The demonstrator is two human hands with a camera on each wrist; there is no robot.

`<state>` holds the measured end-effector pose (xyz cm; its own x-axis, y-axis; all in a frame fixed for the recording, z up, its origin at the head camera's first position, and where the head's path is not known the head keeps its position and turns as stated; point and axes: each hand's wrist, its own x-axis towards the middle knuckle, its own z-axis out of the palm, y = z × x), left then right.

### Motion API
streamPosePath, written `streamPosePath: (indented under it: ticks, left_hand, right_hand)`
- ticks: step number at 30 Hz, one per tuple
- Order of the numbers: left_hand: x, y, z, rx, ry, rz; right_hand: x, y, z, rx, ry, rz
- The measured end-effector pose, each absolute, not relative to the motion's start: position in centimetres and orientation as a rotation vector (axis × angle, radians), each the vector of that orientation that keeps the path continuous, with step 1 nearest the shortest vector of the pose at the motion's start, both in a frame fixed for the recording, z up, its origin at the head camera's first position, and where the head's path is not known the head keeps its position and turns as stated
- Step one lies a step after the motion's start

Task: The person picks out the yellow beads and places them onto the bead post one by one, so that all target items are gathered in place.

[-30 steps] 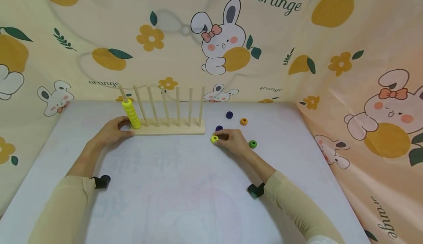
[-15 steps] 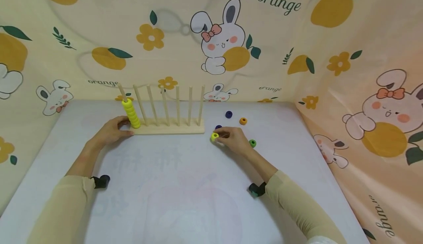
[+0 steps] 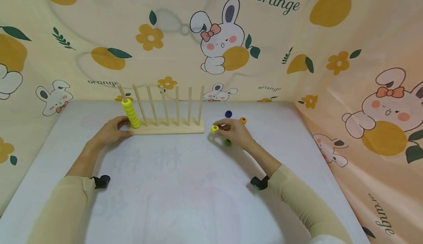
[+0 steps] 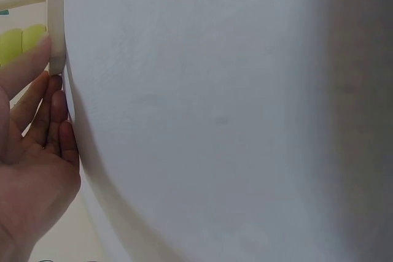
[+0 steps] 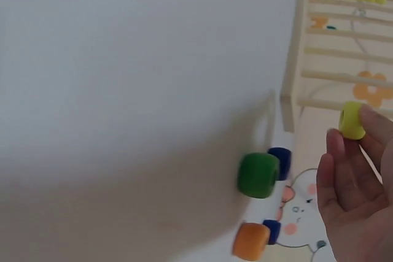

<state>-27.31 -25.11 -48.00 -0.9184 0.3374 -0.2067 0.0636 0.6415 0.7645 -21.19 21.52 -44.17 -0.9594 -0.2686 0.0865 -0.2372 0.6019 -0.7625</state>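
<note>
A wooden peg rack (image 3: 168, 129) with several upright pegs stands at the back left of the table. Stacked yellow beads (image 3: 131, 114) fill much of its leftmost peg. My left hand (image 3: 114, 131) holds the left end of the rack's base, thumb in front and fingers at the end. To the right of the rack, my right hand (image 3: 236, 133) pinches a yellow bead (image 5: 352, 120) between thumb and fingertips, raised off the table, its hole showing. Below that hand, a green bead (image 3: 228, 142) lies on the table, partly hidden.
Loose beads lie on the table right of the rack: a dark blue bead (image 3: 228, 114), an orange bead (image 3: 243, 120) and, in the right wrist view, another blue bead (image 5: 280, 162). A printed cloth (image 3: 185, 53) hangs close behind the rack.
My right hand has lifted the yellow bead up and away from the table. The green bead beneath the hand has come into sight. My left hand stays at the rack.
</note>
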Motion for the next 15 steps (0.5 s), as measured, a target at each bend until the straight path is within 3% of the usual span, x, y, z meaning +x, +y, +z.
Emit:
streamPosePath:
  ticks: [15]
  left_hand:
    - [-27.2, -25.0, -47.9, 0.305, 2.539, 1.155]
  right_hand:
    - [-23.0, 20.8, -40.8, -0.598, 2.811, -1.398]
